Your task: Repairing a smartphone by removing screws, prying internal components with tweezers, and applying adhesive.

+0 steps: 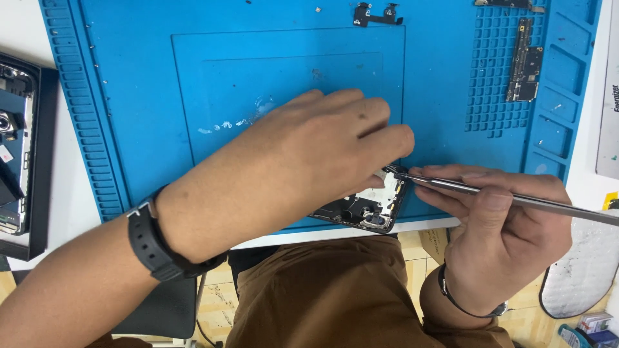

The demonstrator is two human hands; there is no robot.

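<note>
My left hand (309, 161) lies palm down over the opened phone (364, 206), fingers curled over its far end and pressing it to the blue work mat (142, 96). The hand hides most of the device, so I cannot tell whether the fingers actually clamp its edges or only rest on top. What shows of the phone sits just below my left fingertips, at the mat's near edge: a dark frame, a pale shield plate and a round camera part.

My right hand (496, 225) is closed on a pair of metal tweezers (516, 200), pinched between thumb and forefinger, the shank running out past the hand to the right. The tips (394, 171) point left and meet the phone's interior right under my left forefinger; whether they hold anything there is too small to judge.

Beyond my left knuckles, at the mat's far edge, lies a small black bracket part (374, 13). Beyond my right hand, in the mat's gridded section, sits a long narrow circuit board (525, 64). Well off to the left of my left wrist, off the mat, a second opened device (16, 142) lies in a black tray. A black watch (155, 248) is on my left wrist, and a thin bracelet (461, 303) is on my right.
</note>
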